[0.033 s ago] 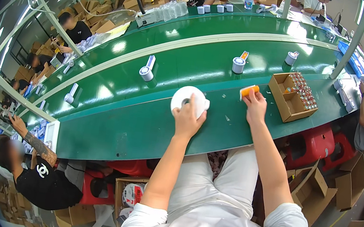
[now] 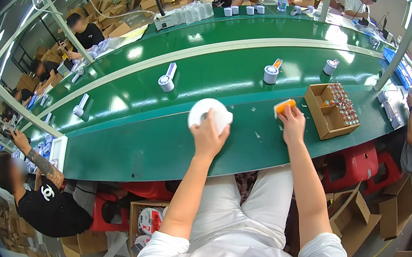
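Observation:
A white disc-shaped roll with a dark centre hole, like a roll of tape or labels, is in my left hand. My fingers lie over its face and reach the hole, and a small white tab juts from its right side. Farther right, my right hand pinches a small orange piece with a white edge between thumb and fingers. It is held over the green bench, left of an open cardboard box that holds several small upright cylinders, like batteries, in one part.
Beyond the bench runs a green conveyor carrying spaced white round-headed devices, one with an orange part. A metal post stands at the right. Co-workers sit around the line. Red stools and cartons are beside me.
My left hand and the white roll have shifted slightly left. My right hand has moved a little right and down, and the orange piece has tilted, showing more of its white edge.

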`<state>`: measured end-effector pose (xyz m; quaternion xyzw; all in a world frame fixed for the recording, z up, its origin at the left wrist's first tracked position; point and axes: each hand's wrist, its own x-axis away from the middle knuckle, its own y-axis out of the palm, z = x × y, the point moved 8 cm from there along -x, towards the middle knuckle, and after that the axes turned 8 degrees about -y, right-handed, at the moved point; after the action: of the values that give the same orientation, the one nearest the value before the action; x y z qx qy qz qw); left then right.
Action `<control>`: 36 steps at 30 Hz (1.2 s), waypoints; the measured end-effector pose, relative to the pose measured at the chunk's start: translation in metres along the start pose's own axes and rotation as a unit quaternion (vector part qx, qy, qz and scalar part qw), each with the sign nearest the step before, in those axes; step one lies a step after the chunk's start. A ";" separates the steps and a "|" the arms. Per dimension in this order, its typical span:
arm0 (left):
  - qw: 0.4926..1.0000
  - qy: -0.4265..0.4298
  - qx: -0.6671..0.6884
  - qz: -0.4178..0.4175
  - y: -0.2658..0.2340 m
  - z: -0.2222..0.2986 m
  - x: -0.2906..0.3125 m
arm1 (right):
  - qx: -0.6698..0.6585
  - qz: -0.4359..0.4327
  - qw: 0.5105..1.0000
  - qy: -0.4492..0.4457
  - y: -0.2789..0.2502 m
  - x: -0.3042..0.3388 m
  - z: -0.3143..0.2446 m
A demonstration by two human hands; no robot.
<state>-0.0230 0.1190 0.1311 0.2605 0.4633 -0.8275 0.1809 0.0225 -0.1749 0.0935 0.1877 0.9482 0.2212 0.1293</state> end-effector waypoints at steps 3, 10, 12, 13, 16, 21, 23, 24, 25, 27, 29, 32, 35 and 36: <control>0.983 -0.114 -0.138 0.046 -0.037 -0.053 0.012 | 0.104 -0.080 0.991 0.000 -0.048 0.011 -0.011; 0.969 -0.168 -0.183 0.006 -0.089 -0.117 0.002 | 0.097 -0.123 0.987 -0.023 -0.062 0.022 -0.008; 0.978 -0.158 -0.139 0.008 -0.082 -0.115 -0.029 | 0.095 -0.117 0.989 -0.017 -0.062 0.022 -0.008; 0.984 -0.146 -0.103 -0.002 -0.072 -0.115 -0.047 | 0.089 -0.115 0.989 -0.016 -0.062 0.024 -0.009; 0.990 -0.112 -0.083 -0.013 -0.031 -0.119 -0.112 | 0.083 -0.108 0.990 -0.019 -0.069 0.025 -0.008; 0.961 -0.134 -0.237 -0.044 0.046 -0.187 -0.181 | 0.089 -0.118 0.989 -0.013 -0.063 0.025 -0.003; 0.959 -0.188 -0.195 -0.089 0.066 -0.201 -0.192 | 0.084 -0.101 0.991 -0.010 -0.064 0.027 -0.004; 0.948 -0.240 -0.158 -0.136 0.076 -0.208 -0.191 | 0.083 -0.092 0.992 -0.012 -0.063 0.028 -0.003; 0.948 -0.241 -0.156 -0.135 0.080 -0.207 -0.193 | 0.081 -0.084 0.993 -0.013 -0.062 0.030 -0.003; 0.964 -0.182 -0.062 -0.181 0.094 -0.170 -0.194 | 0.085 -0.085 0.993 -0.014 -0.067 0.030 -0.003; 0.973 -0.028 0.051 -0.224 0.098 -0.118 -0.185 | 0.042 -0.080 0.996 -0.020 -0.067 0.026 -0.006; 0.927 0.195 0.112 -0.299 0.089 -0.010 -0.130 | -0.030 -0.043 0.998 -0.014 -0.079 0.023 -0.009; 0.856 0.286 0.191 -0.386 0.060 0.065 -0.063 | -0.095 -0.006 0.995 -0.009 -0.082 0.020 -0.006; 0.853 0.337 0.116 -0.382 0.061 0.077 -0.044 | -0.095 -0.009 0.995 -0.012 -0.077 0.021 -0.008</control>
<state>0.0250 0.0247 0.1495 0.3449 0.4594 -0.7409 -0.3479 -0.0219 -0.2332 0.0610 0.1682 0.9232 0.3064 0.1596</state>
